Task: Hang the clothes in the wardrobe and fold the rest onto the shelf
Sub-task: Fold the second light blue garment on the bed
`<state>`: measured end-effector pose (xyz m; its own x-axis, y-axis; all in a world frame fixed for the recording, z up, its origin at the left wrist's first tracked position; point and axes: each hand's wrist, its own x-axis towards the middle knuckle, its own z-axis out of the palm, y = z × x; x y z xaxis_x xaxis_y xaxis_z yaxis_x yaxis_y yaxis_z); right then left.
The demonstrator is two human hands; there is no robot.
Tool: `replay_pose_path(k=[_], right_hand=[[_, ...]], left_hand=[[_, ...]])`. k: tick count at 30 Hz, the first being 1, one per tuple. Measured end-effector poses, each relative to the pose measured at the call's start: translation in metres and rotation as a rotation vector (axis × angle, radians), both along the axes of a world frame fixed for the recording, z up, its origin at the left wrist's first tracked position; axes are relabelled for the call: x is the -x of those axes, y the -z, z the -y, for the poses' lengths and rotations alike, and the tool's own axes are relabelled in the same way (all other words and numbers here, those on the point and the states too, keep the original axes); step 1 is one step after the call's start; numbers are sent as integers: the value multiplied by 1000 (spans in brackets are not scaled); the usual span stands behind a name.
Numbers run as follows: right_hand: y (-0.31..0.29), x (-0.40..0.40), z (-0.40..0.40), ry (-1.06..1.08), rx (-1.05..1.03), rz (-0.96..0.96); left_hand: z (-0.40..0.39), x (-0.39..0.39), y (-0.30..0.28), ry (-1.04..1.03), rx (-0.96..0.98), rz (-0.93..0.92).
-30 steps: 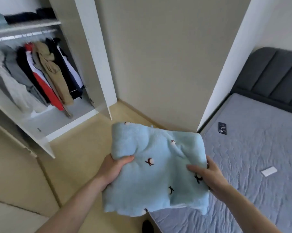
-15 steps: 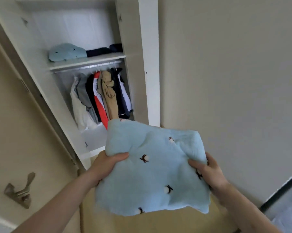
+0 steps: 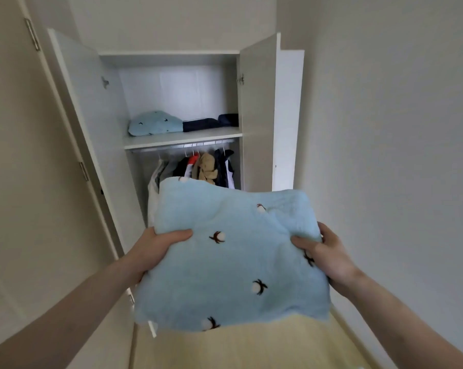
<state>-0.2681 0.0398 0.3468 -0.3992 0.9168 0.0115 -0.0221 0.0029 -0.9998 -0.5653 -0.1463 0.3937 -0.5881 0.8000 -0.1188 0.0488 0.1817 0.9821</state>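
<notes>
Both hands, left hand [image 3: 155, 246] and right hand [image 3: 329, 254], are gripping the folded blue garment [image 3: 230, 262], heading for the shelf [image 3: 182, 138] where a few folded pieces are sitting already, hanging clothes [image 3: 203, 169] looking done below.

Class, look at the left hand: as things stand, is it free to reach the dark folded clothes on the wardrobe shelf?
Probably not yet. The left hand grips the folded light-blue fleece with the right hand; the doors stand open, so the path to the dark folded clothes looks free.

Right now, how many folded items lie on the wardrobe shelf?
3: a light blue fleece bundle at left, a dark navy piece in the middle, another at right. More may hide behind.
</notes>
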Motion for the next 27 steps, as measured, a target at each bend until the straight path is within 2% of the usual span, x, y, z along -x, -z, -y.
replay_pose_path(k=[8,15,21,27], right_hand=[[-42,105,-103,9,-63,-7],[-52,183,-172,13,-76,-17],[-66,263,-258,-21,-96,-17],[-78,366,-358,-96,-135,-34]], left_hand=[[-112,116,-24,-27,-52,-21],[-184,192,-42,-19,-60,-37],[-251,263,-54,-66,-85,-78],[-325,353,-64,-138,-32,-85]])
